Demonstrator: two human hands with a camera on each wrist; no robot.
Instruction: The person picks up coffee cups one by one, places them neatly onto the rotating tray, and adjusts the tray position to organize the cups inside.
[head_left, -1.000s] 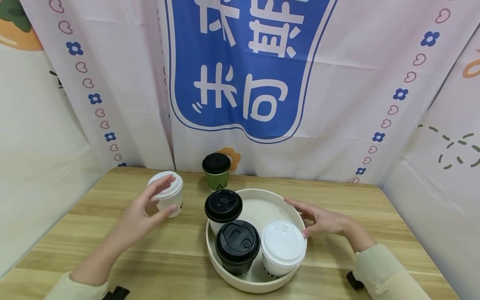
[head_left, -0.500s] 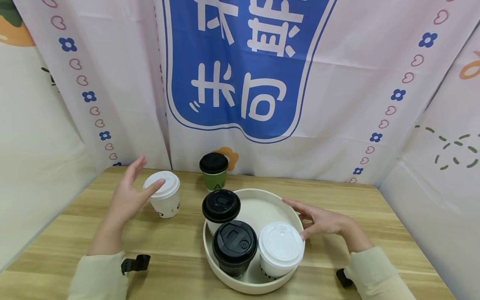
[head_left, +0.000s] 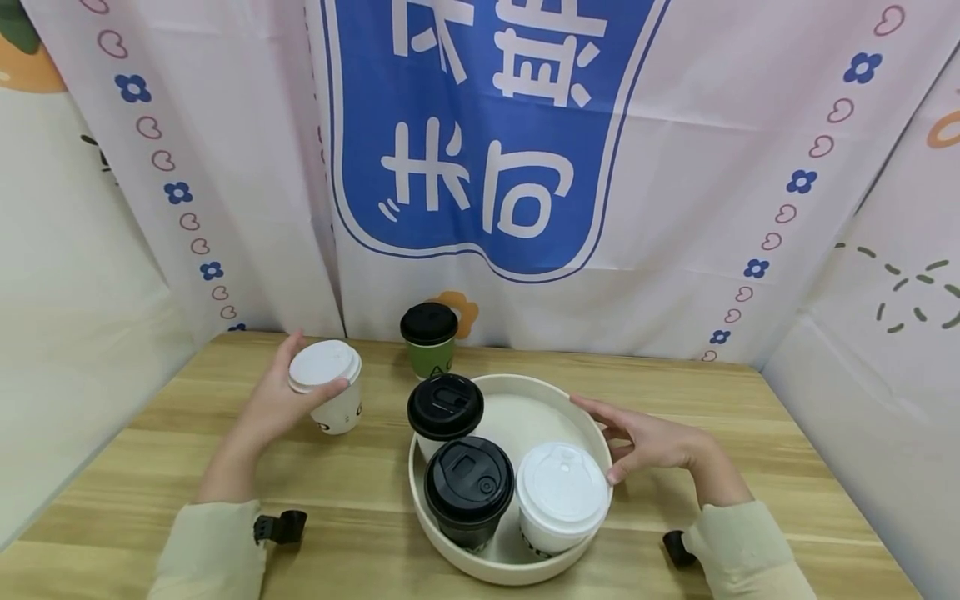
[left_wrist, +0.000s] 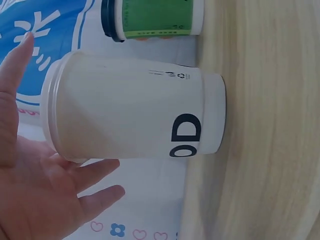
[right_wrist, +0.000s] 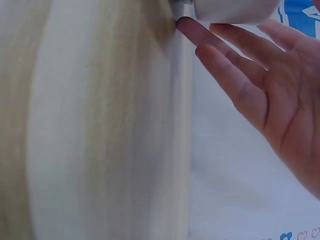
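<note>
In the head view, my left hand (head_left: pixel 270 408) stands around a white paper cup with a white lid (head_left: pixel 339 410) at the table's left. Its thumb is in front of the lid and the fingers are behind. In the left wrist view, the thumb stands apart from the upright cup (left_wrist: pixel 120 110) and the fingers are loosely extended. My right hand (head_left: pixel 652 442) touches the right side of a round cream tray (head_left: pixel 525 412) with fairly straight fingers. Inside the tray are two black-lidded cups (head_left: pixel 470 483) and a larger white-lidded cup (head_left: pixel 564 487).
Behind the tray stands a small green cup with a black lid (head_left: pixel 432 358). The wooden table (head_left: pixel 360 533) ends at a printed cloth backdrop (head_left: pixel 675 208), with cloth walls on both sides.
My left hand first swung left past the white cup, then came in rightward, closer around it. The right hand stays at the tray's side.
</note>
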